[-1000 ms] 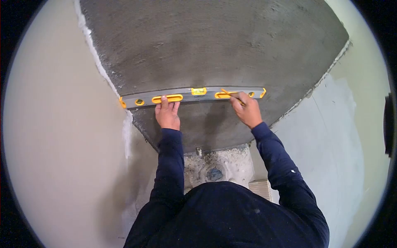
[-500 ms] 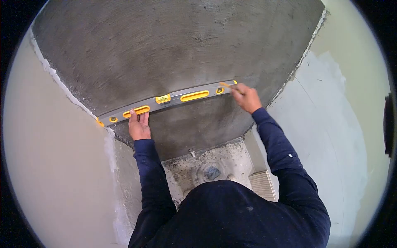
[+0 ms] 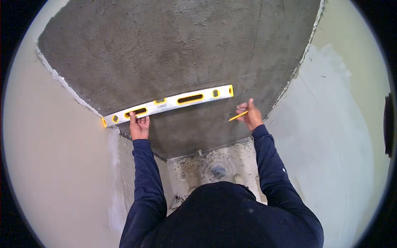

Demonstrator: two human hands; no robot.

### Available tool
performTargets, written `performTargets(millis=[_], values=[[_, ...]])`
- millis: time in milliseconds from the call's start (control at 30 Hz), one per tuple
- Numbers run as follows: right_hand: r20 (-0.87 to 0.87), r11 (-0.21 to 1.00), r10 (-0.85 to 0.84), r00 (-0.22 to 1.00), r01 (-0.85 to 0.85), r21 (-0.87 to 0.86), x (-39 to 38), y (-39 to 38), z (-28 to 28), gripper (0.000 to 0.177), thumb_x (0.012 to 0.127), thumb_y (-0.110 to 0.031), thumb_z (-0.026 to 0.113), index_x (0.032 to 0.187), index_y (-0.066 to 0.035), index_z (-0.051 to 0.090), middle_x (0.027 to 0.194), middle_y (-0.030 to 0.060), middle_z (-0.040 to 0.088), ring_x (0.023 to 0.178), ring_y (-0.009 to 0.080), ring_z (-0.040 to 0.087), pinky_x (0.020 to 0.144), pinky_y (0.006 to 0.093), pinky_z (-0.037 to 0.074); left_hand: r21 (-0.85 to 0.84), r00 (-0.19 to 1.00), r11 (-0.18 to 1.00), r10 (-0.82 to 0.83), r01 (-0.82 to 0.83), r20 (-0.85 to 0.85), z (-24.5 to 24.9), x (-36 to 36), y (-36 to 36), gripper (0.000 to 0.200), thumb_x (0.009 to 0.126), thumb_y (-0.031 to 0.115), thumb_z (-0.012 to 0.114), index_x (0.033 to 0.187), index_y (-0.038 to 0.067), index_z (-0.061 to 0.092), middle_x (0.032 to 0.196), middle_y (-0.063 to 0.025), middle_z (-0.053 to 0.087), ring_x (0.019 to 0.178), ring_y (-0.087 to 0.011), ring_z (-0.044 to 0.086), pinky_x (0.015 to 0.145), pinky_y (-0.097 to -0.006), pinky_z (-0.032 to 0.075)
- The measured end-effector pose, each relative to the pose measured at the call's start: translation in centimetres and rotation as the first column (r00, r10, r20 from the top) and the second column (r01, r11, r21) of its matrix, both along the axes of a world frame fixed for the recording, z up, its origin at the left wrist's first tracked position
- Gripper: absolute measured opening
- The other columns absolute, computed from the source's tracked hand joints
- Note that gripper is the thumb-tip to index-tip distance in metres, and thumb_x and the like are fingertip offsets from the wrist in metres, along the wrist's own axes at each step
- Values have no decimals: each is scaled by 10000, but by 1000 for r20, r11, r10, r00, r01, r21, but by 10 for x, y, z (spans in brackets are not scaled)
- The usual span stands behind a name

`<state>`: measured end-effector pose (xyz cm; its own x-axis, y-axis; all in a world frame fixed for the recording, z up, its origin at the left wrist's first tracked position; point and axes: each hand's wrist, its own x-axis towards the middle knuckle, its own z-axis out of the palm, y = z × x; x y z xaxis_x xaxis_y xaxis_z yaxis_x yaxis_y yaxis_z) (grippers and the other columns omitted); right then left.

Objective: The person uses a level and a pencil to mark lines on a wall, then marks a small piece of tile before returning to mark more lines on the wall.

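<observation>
A long silver spirit level with yellow trim lies across the grey cement wall, its left end at the wall's left corner. My left hand grips its lower edge near the left end, with the thumb at a yellow-rimmed slot. Below and right of the level's right end, my right hand is closed on a yellow pencil, its tip pointing left. The right hand is apart from the level.
Pale walls flank the cement on both sides, with rough white edges. Below is a stained floor with a drain hole stuffed with bluish material. Part of a ribbed stack shows beside my right arm.
My right hand has drawn down off the level's right end, keeping the pencil. The level's face has turned more toward me, while my left hand stays on it.
</observation>
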<state>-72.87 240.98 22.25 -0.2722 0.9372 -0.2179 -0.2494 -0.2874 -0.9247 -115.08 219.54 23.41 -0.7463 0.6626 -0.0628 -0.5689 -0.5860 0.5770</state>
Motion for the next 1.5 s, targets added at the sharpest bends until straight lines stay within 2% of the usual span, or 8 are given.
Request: performTargets(millis=[267, 500, 700, 1100, 1233, 1300, 1467, 1500], values=[[-100, 965, 225, 969, -236, -117, 26, -9, -32, 630, 991, -493, 313, 1448, -70, 216, 1139, 221, 583, 704, 216, 644, 625, 373, 575, -13, 998, 998, -58, 58, -18, -63, 99, -30, 349, 918, 356, 593, 1147, 99, 539, 1122, -64, 602, 1000, -206, 622, 859, -398, 547], [47, 1000, 24, 999, -24, 3, 112, 59, -34, 460, 983, -480, 378, 1222, -91, 436, 847, 141, 647, 433, 134, 505, 426, 309, 488, 132, 955, 946, -294, 297, -43, -51, 178, 9, 326, 963, 243, 531, 1214, 41, 482, 1248, -127, 546, 1194, -278, 510, 1050, -482, 389], [107, 984, -106, 989, 89, 156, 172, 116, -3, 495, 958, -491, 436, 1220, -74, 479, 940, 109, 653, 411, 71, 382, 404, 248, 426, 198, 974, 955, -225, 220, 1, -33, 238, 85, 279, 948, 83, 520, 1207, 46, 422, 1208, -166, 543, 1166, -322, 536, 1031, -496, 428], [196, 932, -232, 953, 160, 326, 211, 178, 58, 474, 904, -440, 559, 1137, -29, 531, 911, 93, 651, 441, 86, 423, 379, 247, 406, -174, 997, 982, -61, 69, 54, -10, 309, 193, 182, 918, 61, 508, 1093, 64, 455, 1047, -118, 582, 941, -253, 618, 854, -413, 529], [444, 843, -491, 750, 281, 458, 231, 195, 31, 449, 862, -462, 598, 913, -19, 645, 746, 101, 651, 534, 169, 561, 409, 310, 423, -228, 998, 973, -14, 26, 54, -5, 310, 200, 180, 931, 83, 491, 1100, 36, 453, 1063, -132, 572, 968, -252, 613, 845, -398, 544], [580, 696, -615, 535, 22, 718, 247, 226, -8, 532, 847, -516, 588, 943, 3, 659, 750, 134, 659, 643, 247, 628, 444, 347, 455, -249, 938, 968, -55, -34, -342, -31, 293, 205, 194, 948, 124, 476, 1101, 6, 485, 1057, -145, 591, 970, -253, 627, 829, -376, 563], [604, 949, -266, 751, 94, 302, 226, 179, 40, 719, 833, -620, 543, 1105, 42, 611, 883, 185, 660, 624, 225, 610, 443, 325, 474, -193, 982, 981, -43, 7, -184, -32, 276, 215, 260, 962, 183, 463, 1106, -27, 517, 1054, -167, 615, 952, -265, 641, 822, -373, 575], [517, 969, -171, 839, 47, 243, 225, 176, 43, 748, 834, -634, 533, 1149, 43, 588, 927, 187, 656, 557, 183, 577, 431, 310, 467, -146, 997, 989, -19, 30, 72, -10, 285, 212, 249, 955, 177, 470, 1104, -20, 508, 1006, -158, 617, 877, -264, 658, 782, -389, 591]])
